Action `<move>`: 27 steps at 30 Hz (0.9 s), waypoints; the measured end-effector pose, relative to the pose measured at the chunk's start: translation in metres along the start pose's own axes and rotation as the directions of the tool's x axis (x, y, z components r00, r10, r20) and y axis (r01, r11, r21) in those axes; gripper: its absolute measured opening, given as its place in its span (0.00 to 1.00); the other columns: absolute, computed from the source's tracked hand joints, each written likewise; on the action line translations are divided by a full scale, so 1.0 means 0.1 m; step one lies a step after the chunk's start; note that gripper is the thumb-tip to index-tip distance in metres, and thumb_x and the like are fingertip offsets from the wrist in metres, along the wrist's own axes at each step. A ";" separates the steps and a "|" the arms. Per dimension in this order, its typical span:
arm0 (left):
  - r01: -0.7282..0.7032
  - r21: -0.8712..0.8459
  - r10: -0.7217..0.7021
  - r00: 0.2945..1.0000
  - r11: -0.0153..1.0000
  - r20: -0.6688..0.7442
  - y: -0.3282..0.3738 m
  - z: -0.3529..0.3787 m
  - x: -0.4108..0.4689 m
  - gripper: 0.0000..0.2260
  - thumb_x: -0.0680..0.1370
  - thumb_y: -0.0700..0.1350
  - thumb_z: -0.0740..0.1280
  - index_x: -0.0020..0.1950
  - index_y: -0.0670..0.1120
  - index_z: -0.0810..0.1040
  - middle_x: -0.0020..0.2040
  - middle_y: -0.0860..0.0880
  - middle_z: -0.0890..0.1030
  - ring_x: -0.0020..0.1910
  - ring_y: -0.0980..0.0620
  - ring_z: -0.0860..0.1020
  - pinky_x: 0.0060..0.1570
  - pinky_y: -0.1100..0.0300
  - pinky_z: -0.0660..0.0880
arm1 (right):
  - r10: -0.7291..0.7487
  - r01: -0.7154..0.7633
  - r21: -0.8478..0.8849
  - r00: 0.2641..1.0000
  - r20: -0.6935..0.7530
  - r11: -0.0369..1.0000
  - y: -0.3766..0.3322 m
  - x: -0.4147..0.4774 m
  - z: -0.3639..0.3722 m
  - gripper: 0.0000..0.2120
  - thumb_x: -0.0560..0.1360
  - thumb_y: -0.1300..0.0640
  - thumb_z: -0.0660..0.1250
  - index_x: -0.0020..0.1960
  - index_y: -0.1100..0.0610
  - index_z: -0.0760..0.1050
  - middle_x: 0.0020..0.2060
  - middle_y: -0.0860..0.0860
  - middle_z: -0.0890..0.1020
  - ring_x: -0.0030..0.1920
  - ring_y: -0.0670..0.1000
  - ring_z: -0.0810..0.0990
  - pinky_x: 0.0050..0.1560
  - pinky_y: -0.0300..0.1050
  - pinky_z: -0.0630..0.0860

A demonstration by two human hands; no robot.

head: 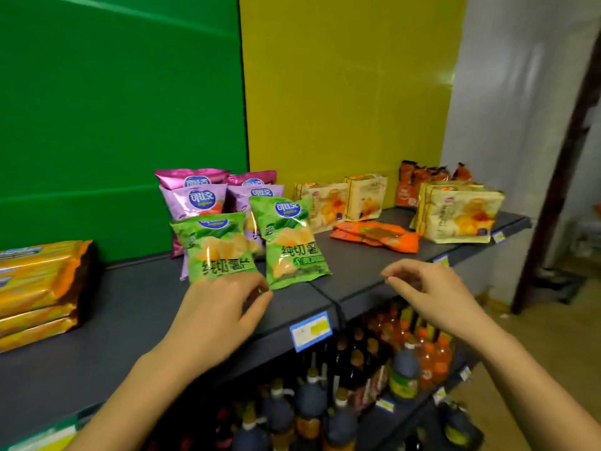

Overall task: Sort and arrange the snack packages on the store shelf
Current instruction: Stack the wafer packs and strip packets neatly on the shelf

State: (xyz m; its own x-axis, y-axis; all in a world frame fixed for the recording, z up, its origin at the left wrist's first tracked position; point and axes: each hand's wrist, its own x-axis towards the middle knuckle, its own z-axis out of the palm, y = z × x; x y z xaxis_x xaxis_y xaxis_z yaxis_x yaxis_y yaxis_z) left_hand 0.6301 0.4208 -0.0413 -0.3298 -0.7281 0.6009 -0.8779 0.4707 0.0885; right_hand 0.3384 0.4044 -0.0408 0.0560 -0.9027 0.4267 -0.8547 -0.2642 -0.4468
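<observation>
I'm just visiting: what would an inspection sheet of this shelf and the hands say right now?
Surface: dark grey shelf, price tags on its edge.
Job's things: two green chip bags upright in front of purple chip bags; cream packs; orange packs lying flat.
Clutter: gold packs stacked at left.
Hands: left hand touching a green bag's bottom; right hand empty, fingers curled.
Cables: nothing seen.
Surroundings: green and yellow back panels; bottles below.

Glossy plastic chip bags (pixel 216 247); matt dark shelf (pixel 123 307); shiny foil packs (pixel 39 288).
</observation>
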 end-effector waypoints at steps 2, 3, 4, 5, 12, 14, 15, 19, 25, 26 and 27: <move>0.017 -0.055 -0.016 1.000 0.998 0.012 0.30 0.23 0.16 0.22 0.71 0.61 0.49 0.45 0.52 0.78 0.41 0.54 0.82 0.43 0.49 0.81 0.36 0.55 0.74 | 0.029 -0.029 -0.018 1.000 -0.002 0.999 0.35 0.02 -0.17 0.04 0.75 0.50 0.63 0.47 0.41 0.75 0.43 0.39 0.81 0.45 0.42 0.79 0.46 0.42 0.75; 0.027 -0.070 -0.027 1.000 0.997 0.004 0.44 0.35 0.24 0.22 0.70 0.61 0.49 0.45 0.52 0.78 0.41 0.54 0.82 0.42 0.49 0.80 0.37 0.55 0.74 | 0.043 -0.043 -0.020 0.999 -0.009 0.999 0.52 0.03 -0.25 0.04 0.75 0.50 0.63 0.47 0.41 0.75 0.43 0.39 0.82 0.45 0.42 0.80 0.47 0.44 0.76; 0.031 -0.077 -0.032 0.999 0.997 -0.011 0.57 0.46 0.33 0.22 0.70 0.61 0.49 0.45 0.52 0.78 0.40 0.55 0.82 0.42 0.49 0.80 0.36 0.55 0.73 | 0.051 -0.051 -0.021 0.999 -0.014 0.998 0.69 0.05 -0.32 0.04 0.75 0.50 0.64 0.47 0.41 0.75 0.43 0.40 0.82 0.46 0.43 0.80 0.48 0.46 0.77; 0.029 -0.084 -0.032 0.999 0.996 -0.027 0.69 0.57 0.41 0.21 0.71 0.61 0.50 0.45 0.52 0.78 0.41 0.55 0.82 0.42 0.49 0.80 0.37 0.56 0.73 | 0.056 -0.057 -0.022 0.998 -0.020 0.998 0.85 0.08 -0.37 0.04 0.75 0.50 0.64 0.47 0.40 0.75 0.43 0.40 0.82 0.46 0.44 0.80 0.49 0.47 0.78; 0.077 -0.084 -0.074 0.997 0.994 0.038 1.28 1.18 0.97 0.16 0.74 0.57 0.54 0.49 0.51 0.76 0.46 0.54 0.81 0.49 0.50 0.78 0.44 0.56 0.71 | 0.079 -0.079 -0.015 0.997 0.021 0.997 1.60 0.42 -0.60 0.05 0.75 0.49 0.63 0.46 0.39 0.75 0.44 0.42 0.82 0.48 0.48 0.80 0.51 0.52 0.77; 0.112 -0.049 -0.109 0.993 0.993 0.051 1.35 1.31 1.15 0.13 0.77 0.55 0.57 0.50 0.50 0.76 0.49 0.53 0.81 0.51 0.50 0.78 0.43 0.57 0.68 | 0.077 -0.077 0.005 0.996 0.034 0.997 1.74 0.58 -0.61 0.04 0.75 0.50 0.63 0.44 0.40 0.75 0.44 0.43 0.82 0.49 0.48 0.80 0.52 0.53 0.77; 0.132 -0.030 -0.130 0.990 0.991 0.053 1.36 1.38 1.25 0.11 0.78 0.54 0.58 0.51 0.50 0.76 0.50 0.53 0.81 0.53 0.50 0.78 0.42 0.58 0.67 | 0.072 -0.072 0.017 0.997 0.040 0.997 1.80 0.66 -0.60 0.04 0.75 0.50 0.63 0.44 0.41 0.75 0.43 0.42 0.82 0.49 0.48 0.80 0.52 0.53 0.77; 0.223 0.059 -0.229 0.968 0.973 0.106 1.40 1.65 1.62 0.11 0.79 0.53 0.58 0.53 0.51 0.75 0.54 0.53 0.80 0.56 0.50 0.76 0.43 0.58 0.67 | 0.028 -0.031 0.047 0.997 0.071 0.998 1.98 1.02 -0.53 0.07 0.75 0.54 0.63 0.50 0.49 0.79 0.42 0.44 0.80 0.48 0.49 0.79 0.52 0.50 0.76; 0.329 0.228 -0.375 0.904 0.917 0.203 1.29 2.04 2.10 0.14 0.80 0.53 0.55 0.55 0.47 0.74 0.57 0.49 0.77 0.59 0.48 0.75 0.50 0.53 0.72 | -0.054 0.051 0.025 0.994 0.091 0.998 2.17 1.68 -0.34 0.12 0.75 0.56 0.62 0.57 0.54 0.78 0.50 0.50 0.82 0.52 0.50 0.79 0.52 0.45 0.74; 0.338 0.251 -0.394 0.892 0.907 0.222 1.27 2.08 2.17 0.15 0.80 0.53 0.54 0.56 0.47 0.74 0.58 0.48 0.77 0.60 0.48 0.74 0.52 0.53 0.72 | -0.064 0.063 0.016 0.992 0.104 0.998 2.17 1.81 -0.31 0.13 0.76 0.55 0.62 0.59 0.55 0.77 0.52 0.52 0.81 0.54 0.51 0.78 0.54 0.45 0.73; 0.342 0.274 -0.409 0.879 0.899 0.245 1.24 2.12 2.23 0.16 0.80 0.53 0.53 0.57 0.46 0.74 0.59 0.48 0.76 0.61 0.48 0.73 0.53 0.53 0.72 | -0.075 0.076 0.000 0.989 0.127 0.997 2.17 1.93 -0.29 0.15 0.76 0.55 0.62 0.61 0.56 0.75 0.55 0.53 0.81 0.56 0.52 0.78 0.55 0.45 0.72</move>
State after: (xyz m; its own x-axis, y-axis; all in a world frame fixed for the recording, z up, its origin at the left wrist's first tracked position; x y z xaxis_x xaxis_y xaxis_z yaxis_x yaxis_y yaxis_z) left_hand 0.3737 0.2112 -0.0646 -0.0156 -0.9547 0.2972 -0.9970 0.0374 0.0680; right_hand 0.1492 0.1823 -0.0326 0.1848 -0.9160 0.3560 -0.8481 -0.3317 -0.4132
